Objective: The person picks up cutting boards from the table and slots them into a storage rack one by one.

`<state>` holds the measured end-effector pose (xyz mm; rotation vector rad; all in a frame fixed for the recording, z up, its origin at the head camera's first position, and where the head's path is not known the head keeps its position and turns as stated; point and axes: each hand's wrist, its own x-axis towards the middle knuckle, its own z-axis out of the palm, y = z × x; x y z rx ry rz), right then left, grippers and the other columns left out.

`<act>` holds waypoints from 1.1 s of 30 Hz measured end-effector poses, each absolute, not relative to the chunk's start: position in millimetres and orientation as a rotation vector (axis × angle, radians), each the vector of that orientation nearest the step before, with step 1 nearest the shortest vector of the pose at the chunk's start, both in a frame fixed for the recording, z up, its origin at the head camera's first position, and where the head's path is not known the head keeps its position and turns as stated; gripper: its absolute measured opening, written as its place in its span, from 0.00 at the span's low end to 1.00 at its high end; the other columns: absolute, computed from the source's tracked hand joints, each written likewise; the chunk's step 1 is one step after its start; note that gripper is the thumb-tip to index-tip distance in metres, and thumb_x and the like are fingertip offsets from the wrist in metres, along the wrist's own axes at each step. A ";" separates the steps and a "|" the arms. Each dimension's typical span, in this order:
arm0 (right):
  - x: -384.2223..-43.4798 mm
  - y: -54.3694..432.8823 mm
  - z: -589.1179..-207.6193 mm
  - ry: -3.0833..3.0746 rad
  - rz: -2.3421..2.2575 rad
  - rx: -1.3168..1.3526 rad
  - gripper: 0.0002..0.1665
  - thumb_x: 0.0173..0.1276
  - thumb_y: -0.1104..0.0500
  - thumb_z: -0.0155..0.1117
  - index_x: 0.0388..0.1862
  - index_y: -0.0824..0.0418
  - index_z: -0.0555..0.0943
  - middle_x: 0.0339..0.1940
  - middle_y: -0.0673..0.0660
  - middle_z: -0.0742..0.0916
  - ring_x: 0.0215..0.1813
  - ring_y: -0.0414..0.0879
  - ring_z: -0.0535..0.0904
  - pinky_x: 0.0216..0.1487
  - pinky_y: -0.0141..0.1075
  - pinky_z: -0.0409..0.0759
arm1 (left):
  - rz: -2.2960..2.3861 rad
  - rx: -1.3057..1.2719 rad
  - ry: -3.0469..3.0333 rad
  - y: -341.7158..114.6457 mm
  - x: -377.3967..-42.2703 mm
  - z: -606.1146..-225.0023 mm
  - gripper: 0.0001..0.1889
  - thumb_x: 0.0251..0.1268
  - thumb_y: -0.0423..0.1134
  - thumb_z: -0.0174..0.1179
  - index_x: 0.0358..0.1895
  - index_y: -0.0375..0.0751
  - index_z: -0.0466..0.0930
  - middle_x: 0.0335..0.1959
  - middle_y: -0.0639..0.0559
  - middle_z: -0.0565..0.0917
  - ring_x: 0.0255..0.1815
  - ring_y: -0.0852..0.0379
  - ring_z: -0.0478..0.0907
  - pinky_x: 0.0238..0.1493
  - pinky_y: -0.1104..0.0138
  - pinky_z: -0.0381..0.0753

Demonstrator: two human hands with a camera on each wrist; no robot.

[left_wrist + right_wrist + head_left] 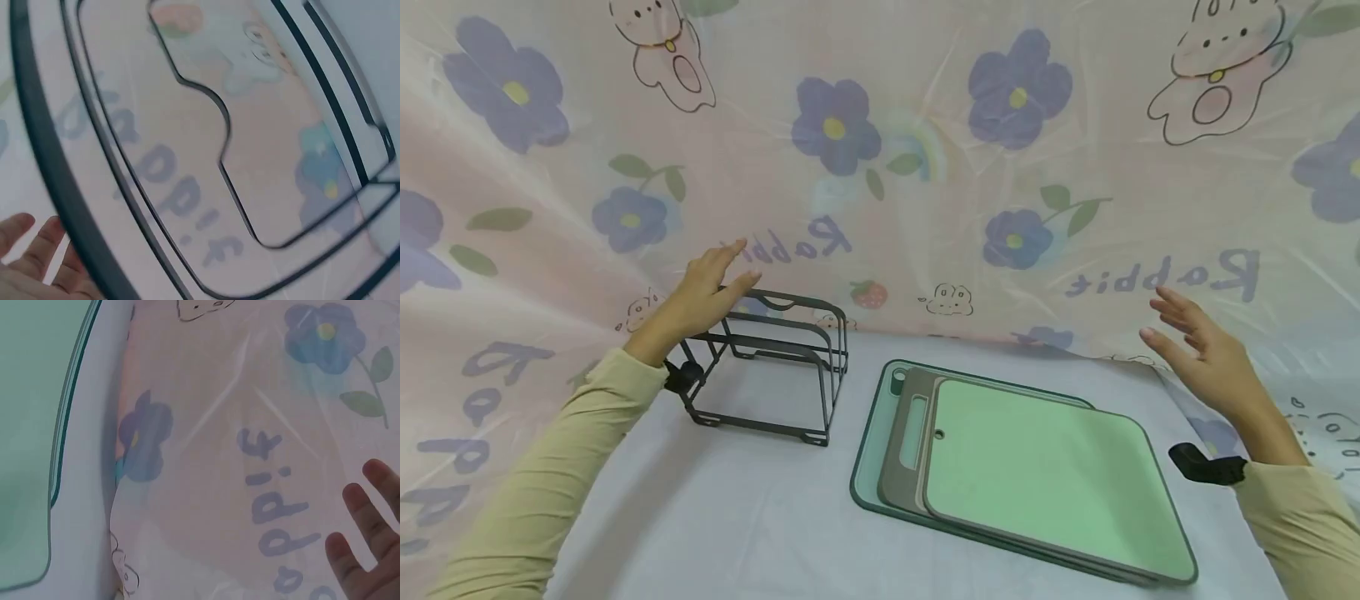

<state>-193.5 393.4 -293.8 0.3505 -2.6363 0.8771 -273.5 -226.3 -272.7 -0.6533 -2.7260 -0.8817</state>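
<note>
A black wire rack (760,429) with several upright frames stands on the white surface at the left. My left hand (703,292) is over the rack's left side with its fingers apart and loosely straight; in the left wrist view the fingers (47,256) show beside a dark bar of the rack (62,187), and I cannot tell whether they touch it. Cutting boards lie stacked flat in the middle, a light green one (1052,475) on top of larger ones with handle slots. My right hand (1206,362) hovers beyond the stack's right side, fingers spread, holding nothing.
A patterned sheet (925,217) with flowers and rabbits hangs behind and at both sides. White cloth (715,517) covers the table under the rack and boards. Black straps with cameras sit on both wrists.
</note>
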 end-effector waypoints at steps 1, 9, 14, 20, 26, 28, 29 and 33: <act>-192.4 392.3 -293.6 -2.618 0.914 0.323 0.38 0.75 0.55 0.56 0.78 0.42 0.54 0.72 0.60 0.68 0.68 0.37 0.63 0.68 0.32 0.61 | -0.927 -0.639 -2.695 -224.1 -272.7 -272.4 0.36 0.77 0.53 0.43 0.76 0.33 0.47 0.71 0.28 0.56 0.69 0.29 0.50 0.64 0.36 0.51; -186.1 382.3 -290.1 -2.510 1.183 0.258 0.33 0.75 0.59 0.56 0.76 0.50 0.60 0.60 0.38 0.75 0.53 0.24 0.70 0.45 0.15 0.69 | -1.405 -0.518 -2.527 -204.4 -266.4 -272.0 0.33 0.74 0.50 0.53 0.74 0.37 0.55 0.65 0.37 0.66 0.62 0.39 0.66 0.58 0.49 0.70; -183.9 374.8 -289.0 -2.443 1.296 0.290 0.26 0.75 0.63 0.54 0.70 0.51 0.67 0.54 0.38 0.78 0.50 0.27 0.75 0.44 0.18 0.73 | -1.638 -0.532 -2.436 -191.5 -263.7 -271.6 0.29 0.75 0.46 0.52 0.72 0.36 0.59 0.61 0.38 0.69 0.56 0.44 0.72 0.54 0.58 0.76; -179.9 374.2 -290.4 -2.313 1.520 0.322 0.21 0.74 0.68 0.55 0.59 0.49 0.70 0.46 0.42 0.82 0.45 0.32 0.80 0.40 0.20 0.76 | -1.852 -0.544 -2.332 -176.3 -260.2 -268.5 0.25 0.76 0.43 0.52 0.68 0.33 0.64 0.54 0.40 0.72 0.50 0.48 0.74 0.51 0.63 0.77; -173.9 375.7 -290.8 -2.281 1.577 0.327 0.22 0.73 0.68 0.55 0.61 0.51 0.70 0.46 0.46 0.81 0.44 0.34 0.79 0.40 0.20 0.76 | -1.995 -0.527 -2.202 -149.8 -251.2 -263.0 0.22 0.74 0.40 0.54 0.64 0.30 0.67 0.50 0.44 0.74 0.48 0.47 0.72 0.53 0.57 0.76; -172.3 376.4 -291.7 -2.271 1.590 0.335 0.22 0.73 0.69 0.55 0.61 0.52 0.70 0.46 0.47 0.81 0.44 0.34 0.79 0.40 0.20 0.76 | -2.006 -0.518 -2.176 -139.3 -249.9 -261.8 0.21 0.73 0.40 0.55 0.62 0.30 0.69 0.50 0.43 0.74 0.49 0.46 0.73 0.53 0.58 0.76; -172.0 376.7 -292.2 -2.262 1.602 0.338 0.22 0.72 0.69 0.56 0.61 0.53 0.71 0.45 0.47 0.81 0.44 0.34 0.79 0.40 0.20 0.76 | -2.008 -0.521 -2.168 -134.7 -250.5 -262.4 0.20 0.73 0.39 0.55 0.61 0.31 0.69 0.50 0.43 0.74 0.49 0.46 0.73 0.52 0.58 0.76; -170.7 378.1 -294.9 -2.242 1.636 0.343 0.20 0.72 0.70 0.56 0.60 0.54 0.72 0.44 0.46 0.83 0.44 0.34 0.80 0.41 0.20 0.76 | -2.015 -0.540 -2.146 -115.3 -251.3 -264.8 0.18 0.72 0.37 0.56 0.59 0.30 0.71 0.48 0.43 0.75 0.47 0.48 0.76 0.51 0.60 0.77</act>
